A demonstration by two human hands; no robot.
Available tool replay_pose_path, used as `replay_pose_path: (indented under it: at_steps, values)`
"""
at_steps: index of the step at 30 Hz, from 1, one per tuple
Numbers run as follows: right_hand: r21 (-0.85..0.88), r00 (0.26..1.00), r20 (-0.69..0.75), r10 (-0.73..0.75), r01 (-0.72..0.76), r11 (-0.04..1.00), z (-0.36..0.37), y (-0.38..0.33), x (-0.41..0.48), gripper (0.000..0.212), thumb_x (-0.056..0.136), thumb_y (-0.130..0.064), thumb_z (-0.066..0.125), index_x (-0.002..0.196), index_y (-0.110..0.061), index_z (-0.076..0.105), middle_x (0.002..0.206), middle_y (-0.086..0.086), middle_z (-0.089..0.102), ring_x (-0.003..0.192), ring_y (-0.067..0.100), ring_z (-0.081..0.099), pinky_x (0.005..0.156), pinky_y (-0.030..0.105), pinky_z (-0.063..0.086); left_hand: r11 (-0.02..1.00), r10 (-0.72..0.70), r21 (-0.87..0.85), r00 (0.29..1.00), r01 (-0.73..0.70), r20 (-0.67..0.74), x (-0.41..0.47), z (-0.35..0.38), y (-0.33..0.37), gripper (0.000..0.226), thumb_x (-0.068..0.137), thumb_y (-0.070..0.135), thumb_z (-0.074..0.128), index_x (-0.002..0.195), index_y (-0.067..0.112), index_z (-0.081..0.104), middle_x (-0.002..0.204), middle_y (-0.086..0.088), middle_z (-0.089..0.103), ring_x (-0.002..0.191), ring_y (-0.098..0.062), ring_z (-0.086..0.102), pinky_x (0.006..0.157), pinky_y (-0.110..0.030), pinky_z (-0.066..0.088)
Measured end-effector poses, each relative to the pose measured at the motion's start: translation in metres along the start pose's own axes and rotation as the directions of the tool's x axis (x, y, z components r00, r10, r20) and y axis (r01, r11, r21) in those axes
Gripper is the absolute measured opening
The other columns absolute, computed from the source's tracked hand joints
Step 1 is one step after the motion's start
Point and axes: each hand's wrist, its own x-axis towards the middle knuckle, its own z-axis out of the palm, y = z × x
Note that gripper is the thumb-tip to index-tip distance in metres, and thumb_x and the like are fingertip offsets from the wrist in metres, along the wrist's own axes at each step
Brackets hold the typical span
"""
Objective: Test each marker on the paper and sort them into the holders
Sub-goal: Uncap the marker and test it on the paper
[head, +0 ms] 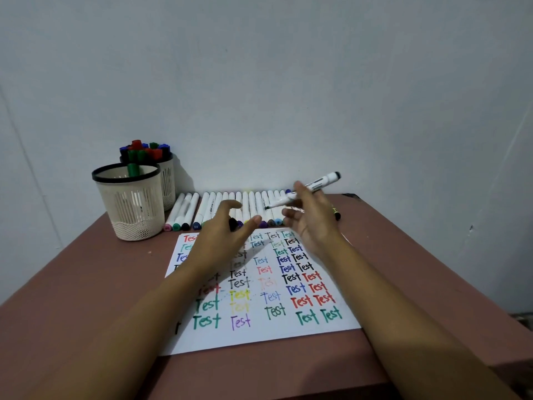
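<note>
Markers (pixel 248 203) with white barrels lie side by side in a row along the far edge of the desk (pixel 86 284), just beyond the paper (pixel 259 339), which is covered with the word "Test" in many colours. Our right hand (pixel 311 223) pinches a white marker with black ends (pixel 318 183) in its fingertips and holds it in the air above the row, tilted, its lower end pointing toward our left hand (pixel 222 238). That hand hovers over the paper's far edge with fingers curved and thumb out — something small and dark shows beneath the fingers, and we cannot tell whether it is gripped. At the far left stand two beige mesh holders: the front holder (pixel 132 209) has one green-capped marker (pixel 132 168), and the rear holder (pixel 170 183), just behind it, is crowded with red, green and blue caps.
</note>
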Motion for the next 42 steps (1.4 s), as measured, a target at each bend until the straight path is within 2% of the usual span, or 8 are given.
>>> replay_pose_path:
  at_steps: [2, 5, 8, 12, 18, 24, 35, 42]
  values:
    - [0.033, 0.995, -0.102, -0.019, 0.022, 0.999, -0.011, -0.008, 0.008, 0.012, 0.098, -0.017, 0.049, 0.087, -0.014, 0.045, 0.076, 0.006, 0.053, 0.058, 0.020, 0.058, 0.062, 0.033, 0.053, 0.998, -0.059, -0.029, 0.998, 0.058, -0.032, 0.004, -0.003, -0.003, 0.026, 0.094, 0.040, 0.046, 0.106, 0.017, 0.052, 0.074, 0.005, 0.057, 0.066, -0.002, 0.051, 0.055, -0.012, 0.034]
    - [-0.208, 0.986, -0.156, -0.057, 0.024, 0.978, -0.029, -0.004, 0.018, 0.013, 0.095, -0.015, 0.053, 0.087, -0.020, 0.044, 0.077, 0.004, 0.058, 0.063, 0.018, 0.060, 0.079, 0.042, 0.053, 0.986, -0.141, -0.098, 0.988, 0.135, -0.059, 0.009, -0.005, -0.007, 0.027, 0.099, 0.022, 0.035, 0.102, 0.011, 0.059, 0.091, -0.004, 0.057, 0.082, -0.013, 0.048, 0.066, -0.023, 0.036]
    - [-0.412, 0.984, -0.136, -0.111, 0.046, 0.910, -0.040, 0.005, 0.023, 0.019, 0.088, -0.009, 0.060, 0.086, -0.022, 0.046, 0.075, 0.003, 0.058, 0.061, 0.013, 0.056, 0.073, 0.038, 0.051, 0.967, -0.222, -0.131, 0.975, 0.219, -0.006, 0.011, -0.005, -0.008, 0.036, 0.097, 0.012, 0.030, 0.123, 0.010, 0.056, 0.107, -0.007, 0.057, 0.094, -0.020, 0.053, 0.081, -0.028, 0.038]
    - [-0.497, 0.981, -0.140, -0.138, 0.051, 0.866, -0.045, 0.011, 0.026, 0.016, 0.083, -0.010, 0.064, 0.082, -0.019, 0.051, 0.071, 0.002, 0.056, 0.060, 0.015, 0.052, 0.062, 0.033, 0.047, 0.978, -0.199, -0.050, 0.980, 0.200, 0.027, 0.012, -0.004, -0.014, 0.038, 0.096, 0.012, 0.036, 0.132, 0.011, 0.050, 0.130, -0.007, 0.053, 0.110, -0.024, 0.053, 0.084, -0.024, 0.036]
    - [-0.522, 0.981, -0.114, -0.158, 0.076, 0.850, -0.043, 0.016, 0.025, 0.022, 0.078, 0.000, 0.063, 0.075, -0.015, 0.048, 0.066, 0.007, 0.055, 0.053, 0.018, 0.049, 0.052, 0.030, 0.043, 0.985, -0.171, -0.005, 0.984, 0.171, 0.048, 0.011, -0.004, -0.016, 0.039, 0.094, 0.014, 0.047, 0.133, 0.014, 0.047, 0.119, -0.007, 0.056, 0.095, -0.015, 0.050, 0.081, -0.023, 0.036]
    - [-0.564, 0.980, -0.092, -0.175, 0.093, 0.821, -0.043, 0.019, 0.026, 0.020, 0.078, -0.001, 0.065, 0.076, -0.014, 0.050, 0.067, 0.008, 0.058, 0.056, 0.019, 0.053, 0.059, 0.035, 0.049, 0.987, -0.161, 0.017, 0.985, 0.161, 0.061, 0.011, -0.004, -0.017, 0.034, 0.092, 0.013, 0.053, 0.126, 0.011, 0.052, 0.118, -0.005, 0.059, 0.097, -0.010, 0.050, 0.081, -0.020, 0.035]
    - [-0.561, 0.970, -0.115, -0.215, 0.116, 0.820, -0.044, 0.020, 0.027, 0.023, 0.080, -0.004, 0.065, 0.076, -0.019, 0.048, 0.069, 0.002, 0.056, 0.056, 0.016, 0.052, 0.049, 0.026, 0.043, 0.989, -0.118, 0.096, 0.988, 0.108, 0.103, 0.012, -0.004, -0.017, 0.028, 0.091, 0.012, 0.053, 0.119, 0.009, 0.059, 0.118, -0.007, 0.061, 0.098, -0.012, 0.051, 0.081, -0.021, 0.036]
    - [-0.626, 0.973, -0.071, -0.219, 0.127, 0.769, -0.045, 0.021, 0.027, 0.013, 0.080, -0.010, 0.065, 0.086, -0.015, 0.055, 0.079, 0.002, 0.061, 0.071, 0.017, 0.059, 0.067, 0.037, 0.054, 0.990, -0.108, 0.104, 0.988, 0.097, 0.108, 0.012, -0.004, -0.017, 0.028, 0.091, 0.013, 0.053, 0.118, 0.009, 0.059, 0.117, -0.007, 0.061, 0.098, -0.013, 0.051, 0.082, -0.022, 0.036]
